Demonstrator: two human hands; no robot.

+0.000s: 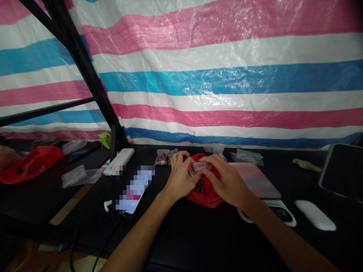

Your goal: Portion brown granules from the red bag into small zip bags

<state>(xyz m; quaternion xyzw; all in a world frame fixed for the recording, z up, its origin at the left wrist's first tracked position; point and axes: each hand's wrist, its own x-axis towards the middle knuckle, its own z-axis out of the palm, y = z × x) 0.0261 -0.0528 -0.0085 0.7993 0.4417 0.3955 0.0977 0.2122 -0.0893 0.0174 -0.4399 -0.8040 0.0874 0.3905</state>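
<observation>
Over a red plastic bag (208,198), my left hand (179,174) and my right hand (227,177) meet at a small clear plastic bag (197,166). The fingers of both hands are closed on its edges, one hand on each side. Small brown pieces (200,186) lie inside the red bag, just below the hands; their kind is too small to tell. A filled clear packet of brown pieces (161,158) stands on the black table beyond my left hand, with another packet partly hidden beside it.
To the left lie a phone (137,190), a white earbud (107,205) and a white power bank (119,161). On the right are a pinkish flat case (255,179), a white oval case (315,215) and a dark-screened device (344,172). Clear bags (247,156) lie behind. Another person's hand (7,158) is at far left.
</observation>
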